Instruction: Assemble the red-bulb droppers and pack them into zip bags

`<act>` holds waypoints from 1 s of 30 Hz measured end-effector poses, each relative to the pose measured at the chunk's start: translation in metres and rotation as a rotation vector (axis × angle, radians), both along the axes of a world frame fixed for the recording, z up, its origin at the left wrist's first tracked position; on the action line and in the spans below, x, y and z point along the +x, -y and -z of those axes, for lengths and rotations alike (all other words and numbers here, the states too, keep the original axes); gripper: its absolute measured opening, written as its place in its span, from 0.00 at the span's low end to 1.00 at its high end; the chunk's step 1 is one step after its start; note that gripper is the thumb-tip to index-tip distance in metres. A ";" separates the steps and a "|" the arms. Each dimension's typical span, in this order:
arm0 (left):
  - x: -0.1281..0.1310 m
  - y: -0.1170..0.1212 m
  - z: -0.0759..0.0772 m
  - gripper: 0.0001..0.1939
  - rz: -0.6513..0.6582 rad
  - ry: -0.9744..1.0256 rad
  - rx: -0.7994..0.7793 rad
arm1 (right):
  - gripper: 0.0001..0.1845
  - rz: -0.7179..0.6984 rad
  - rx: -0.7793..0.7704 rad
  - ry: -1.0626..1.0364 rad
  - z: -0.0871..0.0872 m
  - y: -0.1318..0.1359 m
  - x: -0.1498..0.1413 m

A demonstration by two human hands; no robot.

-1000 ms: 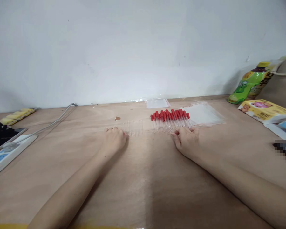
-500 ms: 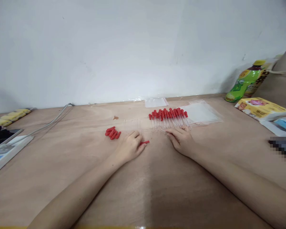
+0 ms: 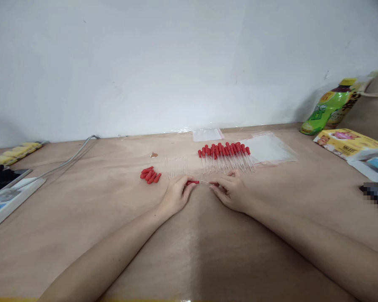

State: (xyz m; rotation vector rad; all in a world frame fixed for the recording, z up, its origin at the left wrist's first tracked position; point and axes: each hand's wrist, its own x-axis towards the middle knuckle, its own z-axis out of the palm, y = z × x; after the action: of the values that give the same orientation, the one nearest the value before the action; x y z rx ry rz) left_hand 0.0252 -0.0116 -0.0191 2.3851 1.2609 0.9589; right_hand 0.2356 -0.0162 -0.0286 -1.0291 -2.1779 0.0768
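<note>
My left hand (image 3: 177,193) pinches a red rubber bulb (image 3: 193,182), whose end points right. Facing it across a small gap is a thin clear dropper tube (image 3: 204,181), gripped between the thumb and fingers of my right hand (image 3: 229,191). Behind my left hand lies a row of bare clear tubes (image 3: 177,165). A small pile of loose red bulbs (image 3: 150,174) rests to the left. Behind my right hand, several droppers with red bulbs fitted (image 3: 225,153) lie side by side, bulbs toward the wall.
Clear plastic bags (image 3: 271,149) and a smaller bag (image 3: 208,134) lie near the wall. At right are a green bottle (image 3: 327,109), a yellow tissue pack (image 3: 349,142) and a blurred dark device (image 3: 376,195). A power strip (image 3: 12,199) with a grey cable (image 3: 72,157) sits at left.
My right hand has moved left and slightly nearer with the tube. My left hand has raised the red bulb slightly, so bulb and tube now nearly meet.
</note>
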 end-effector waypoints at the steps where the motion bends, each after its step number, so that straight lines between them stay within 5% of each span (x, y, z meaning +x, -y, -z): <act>1: 0.000 0.001 0.000 0.08 0.002 0.028 -0.026 | 0.11 0.000 -0.007 -0.002 0.000 0.000 -0.001; 18: -0.002 0.001 0.006 0.07 0.093 0.186 -0.143 | 0.11 -0.170 -0.112 -0.037 0.004 -0.008 0.002; 30: -0.003 0.004 0.006 0.08 0.166 0.075 -0.150 | 0.12 -0.113 0.080 0.087 -0.002 -0.004 0.000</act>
State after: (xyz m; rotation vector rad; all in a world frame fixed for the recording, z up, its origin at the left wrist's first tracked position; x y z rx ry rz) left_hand 0.0220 -0.0156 -0.0248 2.2750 1.0499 0.8638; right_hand 0.2354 -0.0126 -0.0270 -0.8796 -2.2976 -0.0036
